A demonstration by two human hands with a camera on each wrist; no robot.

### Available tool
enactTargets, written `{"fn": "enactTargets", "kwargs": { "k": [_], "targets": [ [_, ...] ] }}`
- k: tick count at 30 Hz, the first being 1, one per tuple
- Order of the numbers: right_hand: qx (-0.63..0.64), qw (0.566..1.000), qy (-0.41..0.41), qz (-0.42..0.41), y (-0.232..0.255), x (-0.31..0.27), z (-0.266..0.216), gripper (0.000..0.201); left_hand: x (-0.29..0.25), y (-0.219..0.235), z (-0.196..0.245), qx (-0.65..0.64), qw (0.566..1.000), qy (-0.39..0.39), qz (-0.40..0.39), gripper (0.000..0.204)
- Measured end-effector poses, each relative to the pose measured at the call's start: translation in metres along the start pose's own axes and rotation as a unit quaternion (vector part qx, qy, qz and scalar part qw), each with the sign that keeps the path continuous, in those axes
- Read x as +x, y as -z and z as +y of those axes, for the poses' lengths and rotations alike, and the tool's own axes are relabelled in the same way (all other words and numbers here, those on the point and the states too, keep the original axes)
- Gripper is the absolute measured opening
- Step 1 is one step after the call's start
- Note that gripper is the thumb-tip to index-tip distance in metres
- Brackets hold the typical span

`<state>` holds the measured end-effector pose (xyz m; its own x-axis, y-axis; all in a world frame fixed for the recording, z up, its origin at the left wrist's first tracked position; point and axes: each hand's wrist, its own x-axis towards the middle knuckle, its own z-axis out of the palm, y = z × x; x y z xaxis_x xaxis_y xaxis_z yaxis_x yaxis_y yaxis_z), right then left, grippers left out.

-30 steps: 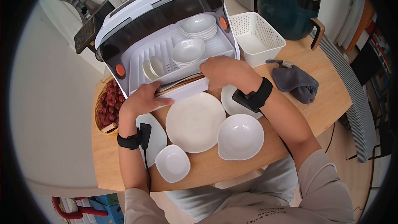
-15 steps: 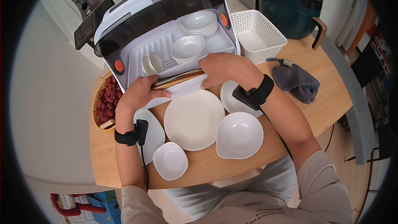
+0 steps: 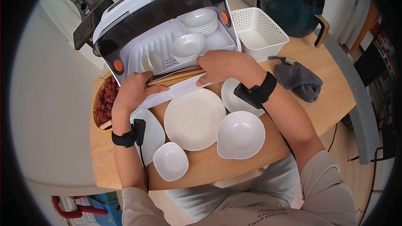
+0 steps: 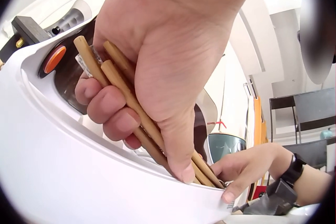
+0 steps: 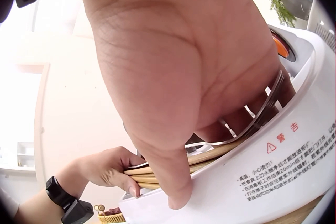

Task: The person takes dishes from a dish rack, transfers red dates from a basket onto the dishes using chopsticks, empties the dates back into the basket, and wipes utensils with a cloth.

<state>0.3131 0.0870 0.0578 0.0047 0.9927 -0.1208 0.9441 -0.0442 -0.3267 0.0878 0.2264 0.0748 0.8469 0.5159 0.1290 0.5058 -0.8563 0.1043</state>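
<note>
Held a bundle of wooden chopsticks [image 3: 176, 76] lengthwise just inside the front wall [image 5: 283, 155] of the white dish cabinet [image 4: 68, 150], about level with its rim, with metal cutlery [image 5: 272, 100] on the inner side near the right end. Had the left hand [image 3: 133, 90] at one end, fingers curled close together behind the sticks, thumb laid down the near side with its tip at the rim, pinching the wood between. Had the right hand [image 3: 226, 65] at the other end, thumb down over the front wall, fingers bent behind the cutlery; could not tell the lie of those fingertips, nor the share of that pinch taken by wood, metal or wall. Judged the sticks light, stiff and hard to break, though smooth and apt to roll or fan out of a loose grasp. Reckoned the cutlery more slippery and likely to slide free if tilted. Thought it best to take hold near both ends, fingers wrapped well round, squeezing evenly and staying level. Noted white bowls [image 3: 187, 46] stacked behind and the large round plate [image 3: 194, 119] in front, both probably easily chipped by a dropped piece.
</note>
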Motion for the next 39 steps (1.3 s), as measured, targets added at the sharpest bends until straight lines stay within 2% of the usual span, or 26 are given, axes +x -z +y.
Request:
{"fn": "enactTargets", "kwargs": {
  "k": [6, 15, 21, 23, 28, 30, 33, 35, 37, 39],
  "targets": [
    [-0.006, 1.000, -0.011, 0.001, 0.003, 0.001, -0.002, 0.051, -0.004, 0.005, 0.005, 0.037, 0.998, -0.017, 0.043, 0.052],
    [0.006, 0.999, 0.022, 0.024, 0.002, 0.002, 0.000, 0.050, -0.007, 0.014, 0.009, 0.071, 0.996, -0.013, 0.056, 0.048],
    [0.009, 0.997, 0.023, 0.078, 0.003, 0.002, -0.005, 0.043, -0.011, 0.022, 0.013, 0.059, 0.996, 0.026, 0.057, 0.041],
    [-0.002, 0.991, 0.052, 0.122, -0.001, 0.005, -0.002, 0.040, -0.014, 0.024, 0.014, 0.064, 0.995, 0.020, 0.069, 0.040],
    [-0.024, 0.988, 0.060, 0.138, 0.009, -0.002, -0.010, 0.036, -0.021, 0.035, 0.023, 0.082, 0.992, 0.000, 0.096, 0.038],
    [-0.026, 0.989, 0.051, 0.133, 0.013, -0.004, -0.012, 0.033, -0.023, 0.035, 0.024, 0.068, 0.991, 0.000, 0.113, 0.046],
    [-0.060, 0.983, 0.058, 0.163, 0.017, -0.007, -0.013, 0.027, -0.029, 0.043, 0.031, 0.048, 0.992, 0.006, 0.117, 0.046],
    [-0.050, 0.973, 0.080, 0.212, 0.022, -0.012, -0.015, 0.021, -0.034, 0.049, 0.039, 0.042, 0.992, 0.012, 0.119, 0.045],
    [-0.053, 0.971, 0.079, 0.219, 0.027, -0.017, -0.018, 0.019, -0.039, 0.056, 0.053, -0.030, 0.988, 0.049, 0.142, 0.047],
    [-0.056, 0.970, 0.079, 0.225, 0.032, -0.023, -0.020, 0.017, -0.044, 0.063, 0.063, -0.056, 0.988, 0.029, 0.138, 0.051]
  ]
}}
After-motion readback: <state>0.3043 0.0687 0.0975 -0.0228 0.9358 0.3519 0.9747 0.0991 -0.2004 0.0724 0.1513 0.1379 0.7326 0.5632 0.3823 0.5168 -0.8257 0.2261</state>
